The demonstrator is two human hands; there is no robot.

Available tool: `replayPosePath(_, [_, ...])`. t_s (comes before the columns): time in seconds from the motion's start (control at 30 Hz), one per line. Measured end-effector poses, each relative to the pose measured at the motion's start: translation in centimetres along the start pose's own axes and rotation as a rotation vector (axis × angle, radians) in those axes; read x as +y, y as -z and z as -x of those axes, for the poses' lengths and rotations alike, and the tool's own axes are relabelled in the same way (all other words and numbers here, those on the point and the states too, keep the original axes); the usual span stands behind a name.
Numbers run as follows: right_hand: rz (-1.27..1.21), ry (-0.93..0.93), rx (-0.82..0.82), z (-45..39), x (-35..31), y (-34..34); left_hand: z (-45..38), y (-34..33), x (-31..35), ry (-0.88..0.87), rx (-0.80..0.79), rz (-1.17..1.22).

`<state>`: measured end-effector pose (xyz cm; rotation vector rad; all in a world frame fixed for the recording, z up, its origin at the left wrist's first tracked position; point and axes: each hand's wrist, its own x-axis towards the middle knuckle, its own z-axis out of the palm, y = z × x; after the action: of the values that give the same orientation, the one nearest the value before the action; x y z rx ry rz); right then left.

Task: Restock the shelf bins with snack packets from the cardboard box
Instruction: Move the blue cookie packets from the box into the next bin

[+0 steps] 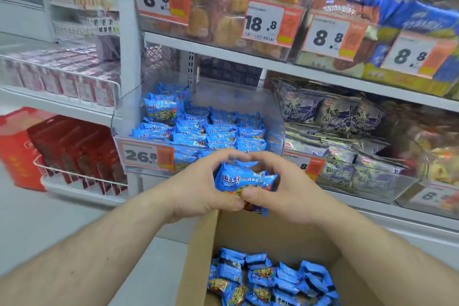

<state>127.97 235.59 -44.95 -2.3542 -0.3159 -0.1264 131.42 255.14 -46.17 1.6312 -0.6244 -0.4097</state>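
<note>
Both hands hold a bunch of blue snack packets point(244, 181) just above the far rim of the cardboard box point(198, 251). The left hand point(198, 189) and right hand point(280, 189) curl their fingers around it. Beyond the box, the clear shelf bin point(129, 117) holds matching packets; more lie inside the box.

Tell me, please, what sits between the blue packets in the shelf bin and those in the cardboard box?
In the head view, both hands, left hand and right hand, hold a bunch of blue packets between the shelf bin and the cardboard box.
</note>
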Motion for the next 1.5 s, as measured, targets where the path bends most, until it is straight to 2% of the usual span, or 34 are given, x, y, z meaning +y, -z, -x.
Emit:
replayPosePath(0.1, [0.07,0.022,-0.029,-1.5,-1.3,-0.2,0.4,1.4,0.0,-0.031,0.088,-0.049])
replayPosePath(0.23, [-0.004,0.015,-0.015,-4.9,-3.2,0.1,0.4,3.4,0.1,-0.055,0.366,-0.209])
replayPosePath(0.27, [-0.052,0.001,0.029,-6.2,-3.4,0.5,0.2,3.9,0.1,-0.048,0.468,-0.286])
replayPosePath(0.33, [-0.168,-0.048,0.132,-9.2,-3.4,1.3,-0.2,5.1,-0.3,0.02,0.65,-0.605])
replayPosePath(0.4, [-0.183,-0.077,0.184,-12.2,-3.6,1.2,-0.7,6.2,-1.0,0.076,0.708,-0.9])
replayPosePath(0.47, [-0.122,-0.055,0.174,-15.1,-4.2,-0.2,-1.3,6.8,-1.8,0.076,0.7,-0.997])
replayPosePath(0.67, [0.031,0.027,0.093,-21.6,-5.4,-7.3,-2.5,7.6,-3.3,0.064,0.744,-0.976])
replayPosePath(0.8, [0.185,0.072,0.039,-23.6,-5.5,-9.6,-2.6,7.6,-3.5,0.06,0.743,-0.991])
replayPosePath(0.9, [0.332,0.125,0.055,-24.6,-5.0,-10.1,-2.8,7.6,-3.6,0.038,0.748,-0.963])
replayPosePath(1.33, [0.613,0.167,0.01,-23.7,-5.1,-11.1,-2.7,7.6,-3.7,0.036,0.735,-0.938])
replayPosePath(1.5, [0.51,0.133,-0.003,-23.2,-4.9,-10.3,-2.7,7.5,-3.7,0.04,0.734,-0.958])
